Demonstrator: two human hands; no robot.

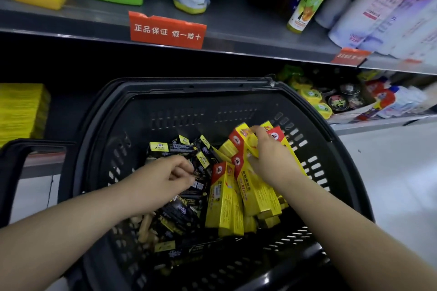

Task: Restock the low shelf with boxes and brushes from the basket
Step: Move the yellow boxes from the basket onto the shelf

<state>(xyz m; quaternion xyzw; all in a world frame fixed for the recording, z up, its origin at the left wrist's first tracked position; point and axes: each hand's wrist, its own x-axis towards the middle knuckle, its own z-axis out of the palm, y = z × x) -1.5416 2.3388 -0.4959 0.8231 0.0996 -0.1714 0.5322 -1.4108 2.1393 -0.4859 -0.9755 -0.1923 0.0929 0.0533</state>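
Observation:
A black plastic basket [179,106] stands in front of the shelves. On its right side lie several long yellow-and-red boxes [224,201], on its left several black brush packs [179,210] with pale wooden handles showing underneath. My right hand [267,158] reaches into the basket and grips the upper yellow box [243,136] near its red end. My left hand [165,179] has its fingers curled and pinches a black brush pack [199,184] in the pile.
The low shelf [378,123] shows at the right with round tins and bottles, and a stack of yellow packs [19,111] at the left. The upper shelf [236,38] holds detergent bottles and red price tags. White floor lies to the right.

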